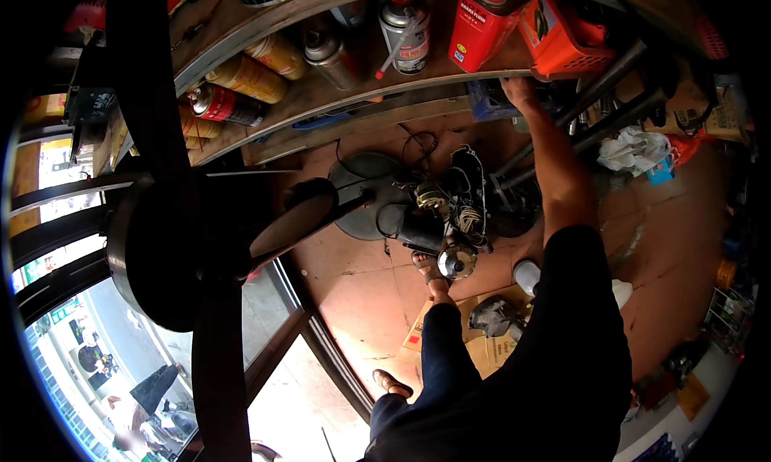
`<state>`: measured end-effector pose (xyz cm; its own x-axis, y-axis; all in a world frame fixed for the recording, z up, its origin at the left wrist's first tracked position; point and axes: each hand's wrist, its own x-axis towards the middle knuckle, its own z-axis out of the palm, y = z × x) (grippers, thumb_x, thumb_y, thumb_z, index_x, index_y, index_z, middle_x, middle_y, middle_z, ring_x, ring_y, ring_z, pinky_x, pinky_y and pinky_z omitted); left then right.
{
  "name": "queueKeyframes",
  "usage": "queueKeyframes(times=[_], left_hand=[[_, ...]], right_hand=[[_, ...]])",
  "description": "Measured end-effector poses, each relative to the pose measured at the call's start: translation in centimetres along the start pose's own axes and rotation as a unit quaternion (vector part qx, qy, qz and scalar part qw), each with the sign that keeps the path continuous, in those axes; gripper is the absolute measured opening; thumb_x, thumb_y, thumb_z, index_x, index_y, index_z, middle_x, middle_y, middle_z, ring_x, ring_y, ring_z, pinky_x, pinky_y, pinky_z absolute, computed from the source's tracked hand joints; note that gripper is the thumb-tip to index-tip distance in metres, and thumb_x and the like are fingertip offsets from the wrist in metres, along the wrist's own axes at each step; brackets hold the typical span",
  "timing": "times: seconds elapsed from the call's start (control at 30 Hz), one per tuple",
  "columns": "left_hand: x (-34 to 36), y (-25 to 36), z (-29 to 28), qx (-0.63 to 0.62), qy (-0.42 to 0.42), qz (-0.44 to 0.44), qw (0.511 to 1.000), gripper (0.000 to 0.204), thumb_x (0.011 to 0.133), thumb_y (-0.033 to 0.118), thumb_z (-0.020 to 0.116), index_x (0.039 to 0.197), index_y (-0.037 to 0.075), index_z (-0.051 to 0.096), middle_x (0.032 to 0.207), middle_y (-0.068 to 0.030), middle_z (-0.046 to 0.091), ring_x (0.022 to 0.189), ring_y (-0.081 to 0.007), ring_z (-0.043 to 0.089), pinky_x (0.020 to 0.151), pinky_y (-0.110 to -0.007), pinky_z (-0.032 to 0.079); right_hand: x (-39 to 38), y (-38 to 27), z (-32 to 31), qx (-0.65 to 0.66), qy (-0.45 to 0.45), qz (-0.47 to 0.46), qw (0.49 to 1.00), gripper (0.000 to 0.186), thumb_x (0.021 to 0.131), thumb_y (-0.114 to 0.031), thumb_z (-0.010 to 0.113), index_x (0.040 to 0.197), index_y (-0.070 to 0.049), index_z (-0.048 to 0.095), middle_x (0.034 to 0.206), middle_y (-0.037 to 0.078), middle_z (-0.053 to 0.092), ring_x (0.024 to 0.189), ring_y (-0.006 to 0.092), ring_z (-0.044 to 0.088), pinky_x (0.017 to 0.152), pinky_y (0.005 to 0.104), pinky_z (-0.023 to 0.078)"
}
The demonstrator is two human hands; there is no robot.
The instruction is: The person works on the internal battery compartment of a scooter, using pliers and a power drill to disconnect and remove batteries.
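My right hand (518, 91) reaches up to the lower edge of the wooden shelf (438, 83), just below an orange basket (556, 51) and beside a blue object (486, 100); its fingertips are partly hidden and their grip is unclear. My left hand is not in view. Above, the shelf holds a red can (474, 32), a silver spray can (401, 40), a black-and-red spray can (221, 107) and several yellow cans (249, 80). Below lies a greasy engine assembly (458, 213) by a round dark plate (361, 225).
A large black fan (161, 245) fills the near left, beside a bright doorway (273, 382) with a blurred person outside. My sandalled feet stand near cardboard (502, 341) and a dark metal part (490, 317). Plastic bags (630, 149) and assorted items line the right.
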<state>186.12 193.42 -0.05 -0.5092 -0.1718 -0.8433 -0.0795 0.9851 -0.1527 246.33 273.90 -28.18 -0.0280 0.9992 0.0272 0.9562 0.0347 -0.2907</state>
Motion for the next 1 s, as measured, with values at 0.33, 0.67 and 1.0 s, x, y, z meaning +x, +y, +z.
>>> queueKeyframes(times=[0.33,0.67,1.0], left_hand=[[-0.6,-1.5,0.1,0.01,-0.01,0.008,1.0,0.023,0.088,0.026,0.059,0.083,0.006,0.068,0.069,-0.0077,0.065,0.062,-0.0186,0.063,0.053,-0.033,0.05],[-3.2,-17.7,1.1,0.012,-0.046,0.027,0.999,0.023,0.088,0.024,0.061,0.086,0.005,0.072,0.073,-0.0088,0.069,0.068,-0.0193,0.067,0.057,-0.033,0.053],[-2.5,-13.9,9.8,-0.336,0.035,0.124,0.933,0.039,0.084,0.035,0.064,0.106,0.003,0.061,0.064,-0.0069,0.061,0.05,-0.0167,0.058,0.046,-0.032,0.046]], right_hand=[[-4.0,-9.1,-7.7,-0.052,-0.057,-0.226,0.971,0.037,0.087,-0.034,0.058,0.108,-0.004,0.057,0.105,0.017,0.06,0.092,0.0373,0.061,0.08,0.047,0.049],[-17.0,-17.9,-7.2,0.079,-0.058,-0.284,0.954,0.038,0.09,-0.017,0.057,0.127,-0.007,0.053,0.104,0.02,0.061,0.089,0.0372,0.06,0.074,0.0424,0.05],[-47.5,-35.5,-3.2,0.216,-0.44,-0.276,0.827,0.041,0.089,-0.031,0.055,0.091,0.009,0.056,0.078,0.024,0.061,0.07,0.0386,0.059,0.065,0.0467,0.047]])
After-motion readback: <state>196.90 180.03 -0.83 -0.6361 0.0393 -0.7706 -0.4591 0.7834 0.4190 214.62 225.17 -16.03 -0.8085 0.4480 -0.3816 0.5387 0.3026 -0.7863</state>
